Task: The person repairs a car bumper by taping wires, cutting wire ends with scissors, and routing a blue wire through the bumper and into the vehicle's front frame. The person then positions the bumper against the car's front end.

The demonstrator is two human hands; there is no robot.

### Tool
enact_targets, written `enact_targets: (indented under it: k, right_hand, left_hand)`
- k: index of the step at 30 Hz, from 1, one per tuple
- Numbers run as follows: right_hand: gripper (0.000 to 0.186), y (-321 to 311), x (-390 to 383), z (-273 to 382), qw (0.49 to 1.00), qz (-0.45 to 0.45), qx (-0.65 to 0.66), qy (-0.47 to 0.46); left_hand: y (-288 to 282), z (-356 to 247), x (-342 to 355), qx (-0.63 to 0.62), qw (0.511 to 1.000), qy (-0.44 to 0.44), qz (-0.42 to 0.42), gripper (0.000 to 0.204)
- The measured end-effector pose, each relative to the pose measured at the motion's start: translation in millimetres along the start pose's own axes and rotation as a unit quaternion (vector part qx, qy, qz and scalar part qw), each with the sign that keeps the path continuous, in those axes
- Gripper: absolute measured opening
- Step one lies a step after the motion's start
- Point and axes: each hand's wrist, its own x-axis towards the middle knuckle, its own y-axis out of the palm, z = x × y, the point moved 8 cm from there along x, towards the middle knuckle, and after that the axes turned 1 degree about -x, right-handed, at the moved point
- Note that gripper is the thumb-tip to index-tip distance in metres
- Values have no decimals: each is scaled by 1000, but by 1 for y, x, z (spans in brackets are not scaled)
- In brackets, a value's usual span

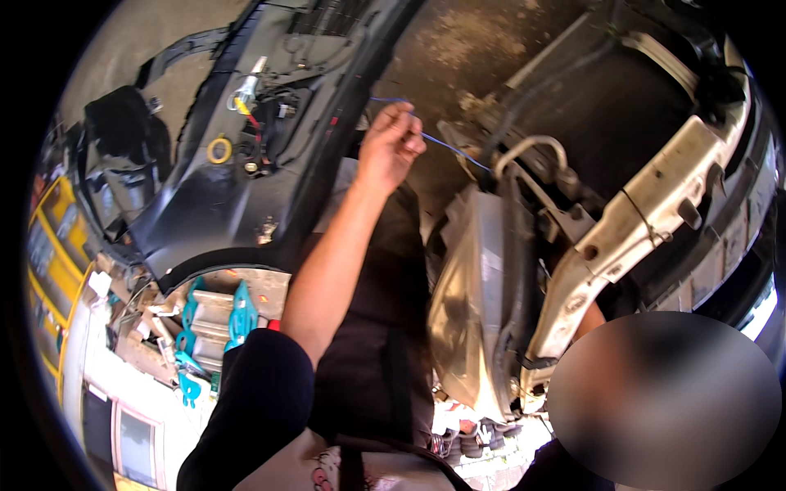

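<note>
My left hand (pixel 391 147) is raised between a detached black bumper and the front of a car. Its thumb and fingers are pinched on a thin blue wire (pixel 449 147). On one side the wire runs toward the edge of the black bumper (pixel 196 214); on the other it drops beside the clear headlight (pixel 463 307). A bit of skin, apparently my right forearm, shows behind the pale metal crossbeam (pixel 634 217). The right hand itself is hidden. A yellow roll of tape (pixel 219 150) and a pale pointed tool (pixel 250 88) lie on the bumper.
Dark hoses and a bent pale pipe (pixel 532 146) crowd the area behind the headlight. Teal-sided trays (pixel 241 315) and clutter stand past the bumper at lower left, near a yellow rack (pixel 59 245). A blurred patch covers the lower right.
</note>
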Motion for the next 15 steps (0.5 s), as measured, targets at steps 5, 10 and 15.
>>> enact_targets:
  k: [5,10,15]
  right_hand:
    - [27,-21,-19,8,999,-26,-20,-2]
    - [27,-19,-67,17,993,-80,-38,-83]
    - [21,24,-162,45,872,-274,-230,-335]
  left_hand:
    - [5,-26,-21,119,989,89,-7,16]
    - [18,-42,-39,315,937,138,-58,12]
    - [34,-51,-49,388,903,168,-74,10]
